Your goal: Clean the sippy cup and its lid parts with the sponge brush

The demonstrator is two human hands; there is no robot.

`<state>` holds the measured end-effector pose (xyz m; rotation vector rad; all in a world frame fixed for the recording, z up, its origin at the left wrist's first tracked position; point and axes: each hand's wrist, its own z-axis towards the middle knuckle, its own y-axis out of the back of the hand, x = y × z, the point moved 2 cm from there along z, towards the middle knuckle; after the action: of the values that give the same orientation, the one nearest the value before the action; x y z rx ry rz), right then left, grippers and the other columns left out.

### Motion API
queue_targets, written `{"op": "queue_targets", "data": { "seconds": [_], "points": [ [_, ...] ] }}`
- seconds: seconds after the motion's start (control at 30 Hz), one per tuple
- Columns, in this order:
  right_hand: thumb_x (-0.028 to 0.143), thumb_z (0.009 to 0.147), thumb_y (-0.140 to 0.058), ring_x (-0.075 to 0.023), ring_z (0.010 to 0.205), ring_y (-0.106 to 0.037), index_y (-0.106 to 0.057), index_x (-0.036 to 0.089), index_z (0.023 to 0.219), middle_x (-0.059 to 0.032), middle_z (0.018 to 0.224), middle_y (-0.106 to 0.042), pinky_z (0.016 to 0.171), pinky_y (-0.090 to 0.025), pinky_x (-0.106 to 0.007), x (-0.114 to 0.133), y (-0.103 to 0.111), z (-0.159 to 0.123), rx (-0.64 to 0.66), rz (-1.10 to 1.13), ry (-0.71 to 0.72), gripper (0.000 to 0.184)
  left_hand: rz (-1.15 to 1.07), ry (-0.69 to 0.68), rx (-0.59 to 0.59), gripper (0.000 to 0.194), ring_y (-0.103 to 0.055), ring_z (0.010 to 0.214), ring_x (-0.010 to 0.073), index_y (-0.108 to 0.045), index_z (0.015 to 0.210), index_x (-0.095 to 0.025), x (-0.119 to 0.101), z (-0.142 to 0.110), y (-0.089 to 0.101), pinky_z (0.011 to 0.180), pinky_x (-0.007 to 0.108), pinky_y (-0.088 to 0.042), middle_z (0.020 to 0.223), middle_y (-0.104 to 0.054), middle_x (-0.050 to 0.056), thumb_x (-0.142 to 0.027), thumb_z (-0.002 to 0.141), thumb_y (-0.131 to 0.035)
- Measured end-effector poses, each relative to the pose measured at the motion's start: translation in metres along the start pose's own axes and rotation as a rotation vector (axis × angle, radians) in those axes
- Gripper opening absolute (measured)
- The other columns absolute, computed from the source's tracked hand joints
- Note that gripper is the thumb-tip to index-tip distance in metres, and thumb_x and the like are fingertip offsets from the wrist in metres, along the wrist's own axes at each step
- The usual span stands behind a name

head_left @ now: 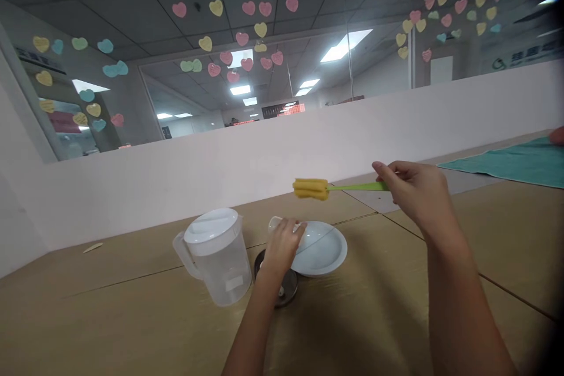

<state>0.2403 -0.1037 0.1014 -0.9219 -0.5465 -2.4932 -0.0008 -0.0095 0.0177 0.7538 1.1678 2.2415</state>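
Observation:
My right hand (416, 191) is raised above the table, its fingers closed on the green handle of a bottle brush (311, 188) with a yellow sponge head. The brush lies nearly level in the air and points left. My left hand (282, 244) is wrapped round a pale cup (274, 223), mostly hidden by the fingers, at the left rim of a white bowl (337, 255). Partly under my left forearm is a round dark dish (288, 292) with something small and white in it. Left of it stands a clear plastic pitcher (224, 267) with a white lid.
A teal cloth (506, 160) is spread at the far right, with part of another person's hand (557, 136) at its edge. A thin pale sliver (93, 247) lies far left on the brown table (132, 323). Behind rises a white wall (273, 158) below windows with heart-shaped notes.

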Motion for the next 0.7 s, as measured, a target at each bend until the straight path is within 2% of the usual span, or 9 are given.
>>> {"op": "queue_targets", "data": {
  "seconds": [0.07, 0.13, 0.23, 0.33, 0.4, 0.5, 0.6, 0.7],
  "points": [
    [0.056, 0.080, -0.044, -0.0099, 0.041, -0.042, -0.058, 0.018, 0.061, 0.0030, 0.045, -0.047, 0.047, -0.031, -0.024, -0.013, -0.012, 0.007, -0.021, 0.074, -0.061, 0.045, -0.077, 0.057, 0.016, 0.050, -0.053, 0.106, 0.0211, -0.048, 0.121, -0.025, -0.002, 0.001, -0.002, 0.090, 0.034, -0.044, 0.116, -0.056, 0.006, -0.011, 0.075, -0.062],
    [0.055, 0.081, -0.042, -0.0104, 0.040, -0.045, -0.059, 0.017, 0.065, 0.0019, 0.049, -0.051, 0.048, -0.033, -0.024, -0.032, -0.031, 0.015, 0.035, 0.063, -0.145, 0.044, -0.223, 0.200, -0.033, 0.057, -0.055, 0.103, 0.0217, -0.044, 0.125, -0.026, -0.002, 0.001, 0.001, 0.087, 0.033, -0.045, 0.114, -0.057, 0.006, -0.025, 0.073, -0.068],
    [0.046, 0.082, -0.045, -0.0126, 0.047, -0.052, -0.063, 0.017, 0.081, -0.0028, 0.066, -0.063, 0.051, -0.034, -0.024, -0.061, -0.064, 0.022, 0.153, -0.110, -0.219, 0.034, -0.529, 0.404, -0.194, 0.076, -0.059, 0.094, 0.0193, -0.034, 0.134, -0.026, -0.003, 0.002, 0.013, 0.082, 0.031, -0.048, 0.110, -0.058, 0.006, -0.045, 0.069, -0.069],
    [0.035, 0.088, -0.036, -0.0171, 0.066, -0.060, -0.058, 0.017, 0.104, -0.0072, 0.081, -0.067, 0.058, -0.036, -0.025, -0.085, -0.089, 0.020, 0.255, -0.355, -0.241, 0.033, -0.723, 0.458, -0.311, 0.077, -0.059, 0.096, 0.0184, -0.031, 0.135, -0.024, -0.013, 0.003, 0.029, 0.086, 0.031, -0.046, 0.113, -0.059, 0.006, -0.048, 0.071, -0.066],
    [0.030, 0.090, -0.031, -0.0200, 0.079, -0.062, -0.051, 0.016, 0.117, -0.0120, 0.092, -0.066, 0.062, -0.038, -0.027, -0.096, -0.102, 0.015, 0.348, -0.476, -0.253, 0.037, -0.758, 0.413, -0.320, 0.070, -0.057, 0.104, 0.0200, -0.035, 0.134, -0.023, -0.025, 0.003, 0.040, 0.092, 0.033, -0.044, 0.119, -0.057, 0.007, -0.045, 0.074, -0.063],
    [0.025, 0.088, -0.036, -0.0188, 0.076, -0.063, -0.053, 0.015, 0.115, -0.0128, 0.092, -0.067, 0.064, -0.040, -0.026, -0.109, -0.119, 0.006, 0.503, -0.508, -0.256, 0.034, -0.760, 0.285, -0.259, 0.055, -0.053, 0.111, 0.0206, -0.045, 0.127, -0.023, -0.047, 0.003, 0.053, 0.097, 0.033, -0.041, 0.123, -0.056, 0.005, -0.041, 0.077, -0.060],
    [0.020, 0.084, -0.042, -0.0165, 0.068, -0.064, -0.057, 0.013, 0.109, -0.0121, 0.086, -0.068, 0.064, -0.042, -0.025, -0.122, -0.132, -0.001, 0.660, -0.527, -0.267, 0.029, -0.786, 0.111, -0.108, 0.049, -0.055, 0.108, 0.0191, -0.047, 0.124, -0.025, -0.069, 0.000, 0.057, 0.095, 0.031, -0.042, 0.119, -0.059, 0.003, -0.039, 0.078, -0.057],
    [0.014, 0.077, -0.052, -0.0176, 0.062, -0.064, -0.059, 0.009, 0.103, -0.0119, 0.073, -0.068, 0.060, -0.044, -0.025, -0.135, -0.141, -0.006, 0.806, -0.544, -0.288, 0.028, -0.764, -0.001, 0.087, 0.049, -0.056, 0.103, 0.0206, -0.047, 0.124, -0.024, -0.084, -0.002, 0.048, 0.093, 0.033, -0.043, 0.113, -0.060, 0.004, -0.036, 0.077, -0.057]
  ]
}}
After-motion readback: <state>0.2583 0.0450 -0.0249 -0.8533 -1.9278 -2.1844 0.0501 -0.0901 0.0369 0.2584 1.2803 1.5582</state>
